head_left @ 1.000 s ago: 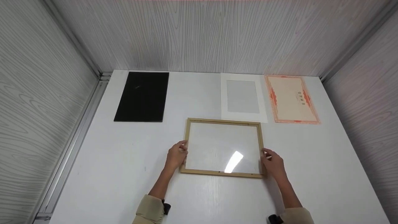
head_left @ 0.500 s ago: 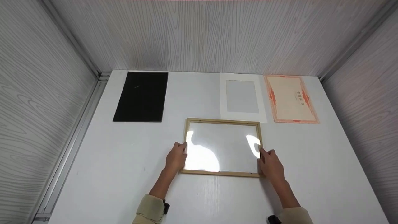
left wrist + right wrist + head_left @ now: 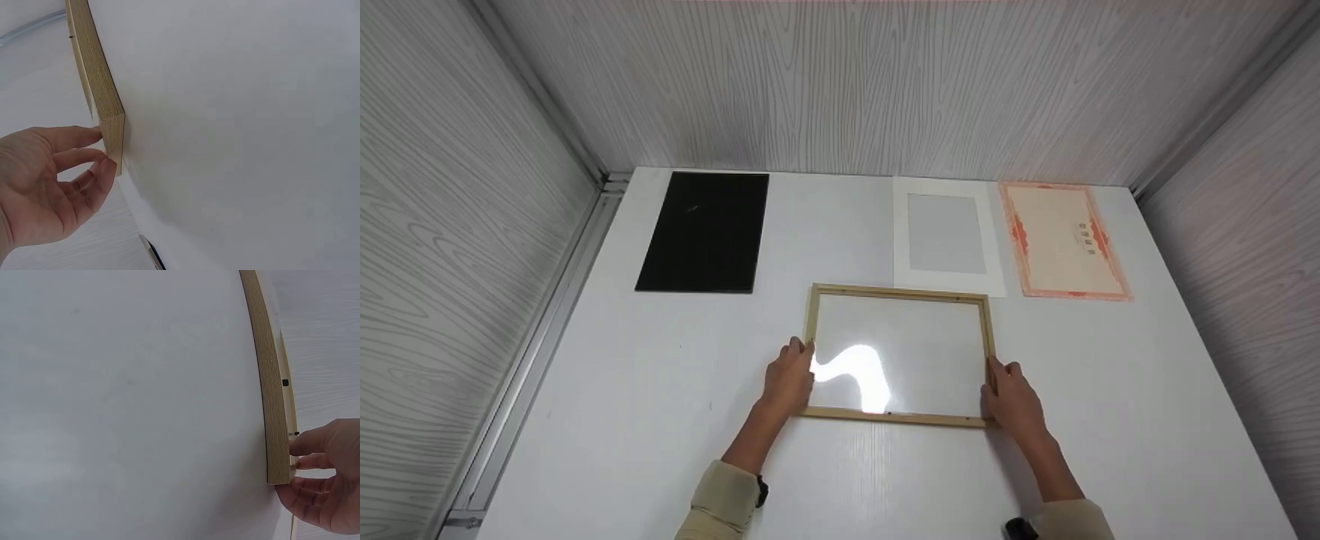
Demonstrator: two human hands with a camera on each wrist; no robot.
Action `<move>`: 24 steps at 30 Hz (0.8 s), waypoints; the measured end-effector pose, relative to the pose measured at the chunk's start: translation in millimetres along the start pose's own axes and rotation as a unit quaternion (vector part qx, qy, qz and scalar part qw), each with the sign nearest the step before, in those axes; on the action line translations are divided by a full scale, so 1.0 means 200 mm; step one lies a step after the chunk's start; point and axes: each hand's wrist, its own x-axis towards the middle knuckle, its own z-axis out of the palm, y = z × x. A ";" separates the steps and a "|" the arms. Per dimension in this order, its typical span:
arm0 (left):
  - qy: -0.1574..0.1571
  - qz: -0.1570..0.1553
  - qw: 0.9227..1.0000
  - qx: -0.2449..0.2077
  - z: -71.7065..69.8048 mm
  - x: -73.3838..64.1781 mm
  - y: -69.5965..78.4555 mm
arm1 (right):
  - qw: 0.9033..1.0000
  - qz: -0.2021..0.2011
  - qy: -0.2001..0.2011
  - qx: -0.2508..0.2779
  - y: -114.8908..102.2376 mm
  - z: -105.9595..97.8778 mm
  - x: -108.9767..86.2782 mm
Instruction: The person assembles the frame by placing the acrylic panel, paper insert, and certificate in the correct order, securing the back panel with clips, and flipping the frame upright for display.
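Note:
A light wooden picture frame (image 3: pixel 900 292) lies near the middle of the white table, its long sides running left to right. A clear sheet (image 3: pixel 922 345) fills it and mirrors a bright light patch. My left hand (image 3: pixel 789 381) grips the frame's left side, and in the left wrist view thumb and fingers meet the wooden edge (image 3: pixel 97 67) close to a corner. My right hand (image 3: pixel 1015 397) holds the opposite side. In the right wrist view its fingers (image 3: pixel 315 439) bend around the end of the wooden rail (image 3: pixel 270 394), beside small dark fasteners.
At the back left lies a black backing board (image 3: pixel 703 232). A white mat (image 3: pixel 901 240) with a grey window lies behind the frame, its front edge close to it. To its right is a certificate sheet (image 3: pixel 1057 240) with an orange border. Wood-grain panels (image 3: pixel 840 90) wall the table.
Both hands have shifted their fingers slightly, the right one now closer over the frame's side. The frame stays nearly in place. The light reflection on the clear sheet has changed shape and position.

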 end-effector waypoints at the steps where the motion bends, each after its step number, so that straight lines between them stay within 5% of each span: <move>1: -0.015 -0.013 1.000 -0.018 0.00 0.01 0.00 | 1.000 -0.002 0.000 0.002 0.00 0.00 0.00; 5: -0.045 -0.078 0.990 -0.107 -0.01 0.03 0.00 | 1.000 -0.006 0.002 0.011 0.01 0.00 0.00; 10: 0.004 -0.135 0.971 -0.199 0.02 0.05 -0.01 | 1.000 0.001 -0.005 0.024 0.00 0.00 -0.01; 14: 0.037 -0.128 0.959 -0.249 0.04 0.08 -0.02 | 1.000 0.004 -0.005 0.029 0.00 -0.01 -0.01; 24: 0.014 -0.113 0.965 -0.237 0.03 0.09 -0.02 | 1.000 0.000 -0.005 0.030 0.00 -0.01 0.00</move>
